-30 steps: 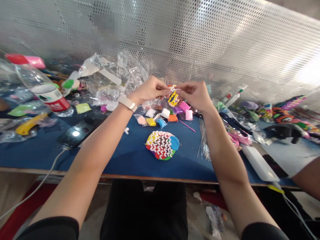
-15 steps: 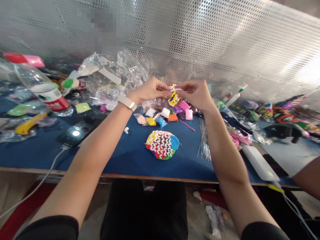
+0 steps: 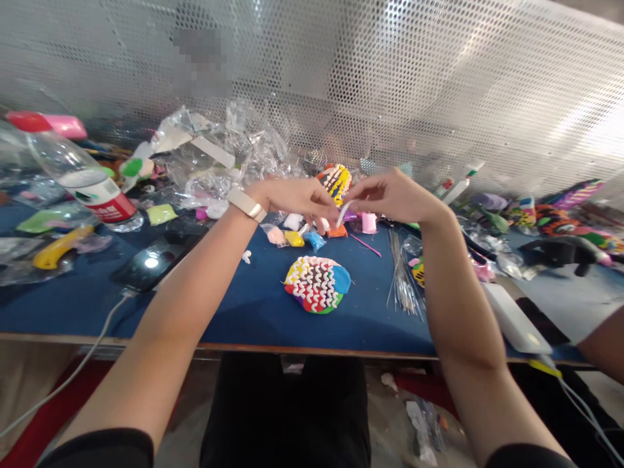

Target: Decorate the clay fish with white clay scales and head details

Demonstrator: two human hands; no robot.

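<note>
arms (image 3: 195, 296): stretched forward | hands (image 3: 297, 200): close together (fingers (image 3: 322, 208) bent inward)

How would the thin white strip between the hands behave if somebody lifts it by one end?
The white strip curves and looks slender, so it would probably bend or droop rather than stay straight. Being so narrow, it is likely light. Its thinness suggests it might tear if pulled hard.

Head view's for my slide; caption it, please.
A white strip between left hand and right hand, above a blue tabletop.
</note>
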